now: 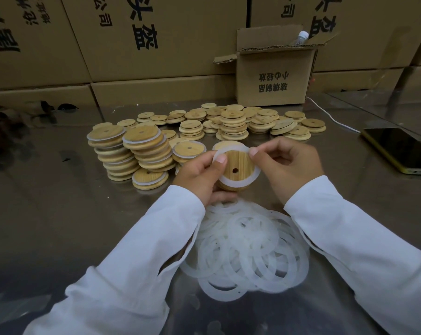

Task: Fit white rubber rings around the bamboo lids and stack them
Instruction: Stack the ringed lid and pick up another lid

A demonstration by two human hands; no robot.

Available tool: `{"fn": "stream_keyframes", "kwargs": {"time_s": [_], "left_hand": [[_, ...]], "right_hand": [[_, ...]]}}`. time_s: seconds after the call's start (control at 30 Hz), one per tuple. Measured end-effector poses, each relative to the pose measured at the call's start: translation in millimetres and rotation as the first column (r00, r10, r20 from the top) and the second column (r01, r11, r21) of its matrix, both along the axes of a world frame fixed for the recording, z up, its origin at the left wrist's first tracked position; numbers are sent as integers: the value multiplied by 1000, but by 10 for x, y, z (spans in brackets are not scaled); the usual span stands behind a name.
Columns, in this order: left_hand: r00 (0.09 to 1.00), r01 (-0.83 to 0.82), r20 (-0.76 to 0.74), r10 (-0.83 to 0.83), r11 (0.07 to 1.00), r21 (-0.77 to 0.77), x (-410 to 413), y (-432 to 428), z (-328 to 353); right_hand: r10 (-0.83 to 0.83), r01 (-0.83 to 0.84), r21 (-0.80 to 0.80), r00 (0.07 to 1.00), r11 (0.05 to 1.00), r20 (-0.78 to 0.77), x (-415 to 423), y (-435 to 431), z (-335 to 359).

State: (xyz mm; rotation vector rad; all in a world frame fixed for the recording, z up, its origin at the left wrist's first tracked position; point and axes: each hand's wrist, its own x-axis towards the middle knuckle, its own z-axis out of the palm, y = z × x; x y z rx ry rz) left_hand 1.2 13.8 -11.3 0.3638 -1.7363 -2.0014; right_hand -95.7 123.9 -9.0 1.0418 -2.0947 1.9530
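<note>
Loose rings [248,247] lay heaped at 6 o'clock on the steel table [59,213]; just above them, left hand [199,175] gripped the bamboo lid [238,165], thumb pinning the white ring [233,182]; right hand [284,165] pinched the ring's 12 o'clock arc, not yet seated. Risk: stretched arc could snap off the rim if either pinch slips; ringed stacks [144,151] at 10 o'clock stood uneven, liable to topple if nudged.

white ring [236,181] half-seated around tilted bamboo lid [237,165]
</note>
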Motion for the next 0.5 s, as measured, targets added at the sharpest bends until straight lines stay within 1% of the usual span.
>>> {"fn": "stream_keyframes", "kwargs": {"time_s": [0.27, 0.5], "left_hand": [[996, -76, -42, 73, 994, -75, -4, 13, 2], [991, -120, -69, 113, 988, -99, 3, 29, 16]], "right_hand": [[16, -16, -18, 1000, 1000, -6, 16, -2, 15], [54, -51, -46, 997, 998, 56, 9, -23, 38]]}}
